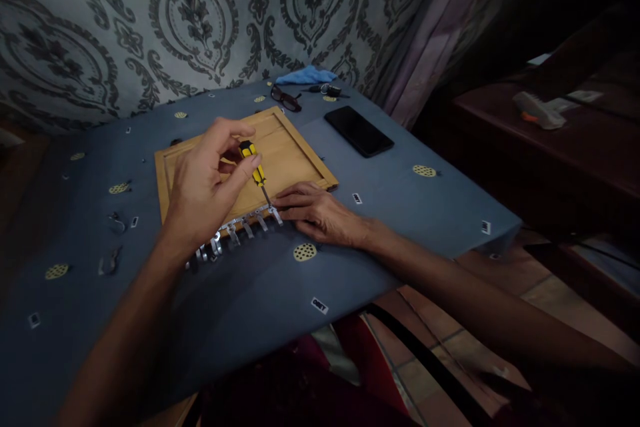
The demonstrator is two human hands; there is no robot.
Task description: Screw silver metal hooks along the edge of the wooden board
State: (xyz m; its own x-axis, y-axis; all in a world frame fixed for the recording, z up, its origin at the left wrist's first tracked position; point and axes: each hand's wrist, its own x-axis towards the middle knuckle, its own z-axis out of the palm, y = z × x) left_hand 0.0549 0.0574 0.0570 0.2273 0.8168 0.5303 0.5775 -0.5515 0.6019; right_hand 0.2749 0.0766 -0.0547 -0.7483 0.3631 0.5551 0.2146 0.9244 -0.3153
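A yellow and black screwdriver (pixel 257 168) is held between the thumb and fingers of my left hand (pixel 205 180). Its shaft slants down, and the tip meets a metal hook rail (pixel 245 221) along the near edge of a framed wooden panel (pixel 267 140). Several silver hooks stick out from that rail toward me. My right hand (pixel 320 215) is closed at the rail's right end, fingertips pressed together beside the screwdriver tip. Part of the panel's left side is hidden behind my left hand.
A black phone (pixel 359 131) lies right of the panel on the blue tablecloth (pixel 240 320). Glasses (pixel 286 99), keys (pixel 330 89) and a blue cloth (pixel 306 75) are at the back. Small loose metal pieces (pixel 110 260) lie at the left. A patterned curtain (pixel 200 20) hangs behind.
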